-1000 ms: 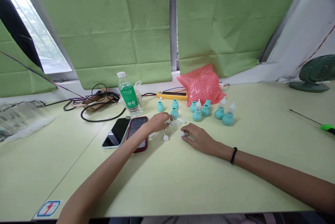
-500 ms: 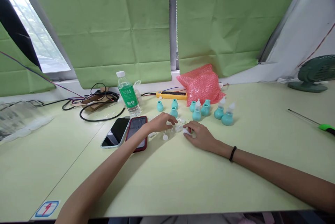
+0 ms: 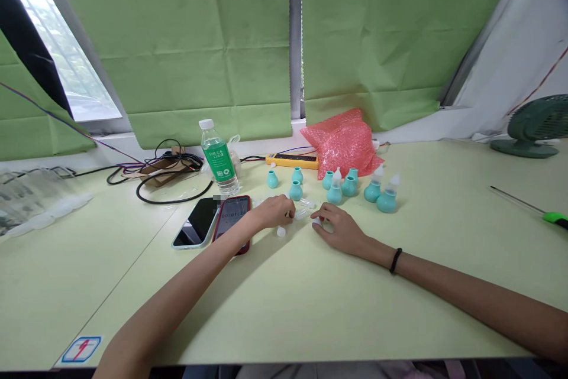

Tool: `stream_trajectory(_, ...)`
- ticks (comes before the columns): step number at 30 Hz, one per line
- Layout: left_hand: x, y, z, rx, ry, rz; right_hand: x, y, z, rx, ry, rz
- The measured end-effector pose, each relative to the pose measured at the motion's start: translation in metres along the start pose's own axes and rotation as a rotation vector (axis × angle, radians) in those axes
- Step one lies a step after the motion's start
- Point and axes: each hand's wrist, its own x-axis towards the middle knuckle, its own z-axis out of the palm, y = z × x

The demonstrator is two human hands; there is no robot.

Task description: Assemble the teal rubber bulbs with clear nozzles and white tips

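My left hand (image 3: 276,211) is closed, its fingertips bent down to the table among small clear and white plastic parts; anything between them is hidden. Just below it lies a small white piece (image 3: 281,231). Clear plastic tubes (image 3: 304,211) lie between my hands. My right hand (image 3: 341,229) rests on the table, thumb and fingers pinched around a small white plastic piece (image 3: 316,222). Behind stand several turquoise rubber bulbs (image 3: 295,190); some, such as the bulb at the right (image 3: 386,201), carry a clear tapered tip (image 3: 394,182).
Two phones (image 3: 197,224) lie left of my left hand. Behind them stand a water bottle (image 3: 219,160) and coiled black cables (image 3: 177,161). Pink bubble wrap (image 3: 344,142) and a yellow power strip (image 3: 291,161) are at the back. A screwdriver (image 3: 552,217) and fan (image 3: 528,125) are at the right.
My left hand has shifted slightly left and its fingers have curled in and down among the small parts. My right hand stays nearly in place, with the white piece in its fingers.
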Motion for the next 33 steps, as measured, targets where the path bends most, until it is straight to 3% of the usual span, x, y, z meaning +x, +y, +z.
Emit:
stream_trajectory(7, 0.001, -0.002, -0.004, 0.004, 0.027, 0.004, 0.0, 0.0, -0.001, -0.022, 0.015, 0.016)
stream_trajectory(16, 0.008, 0.007, 0.013, 0.06, 0.132, -0.065, 0.0, 0.003, 0.002, 0.144, 0.039, -0.056)
stream_trajectory(23, 0.001, 0.015, 0.003, -0.028, 0.116, 0.005, -0.003, -0.002, -0.008, 0.174, 0.089, -0.086)
stream_trajectory(29, -0.016, 0.039, 0.017, -0.108, 0.15, -0.017, -0.013, -0.002, -0.015, 0.162, -0.012, -0.133)
stream_trajectory(33, -0.024, 0.041, 0.019, -0.095, 0.17, 0.004, -0.014, -0.003, -0.015, 0.182, -0.029, -0.124)
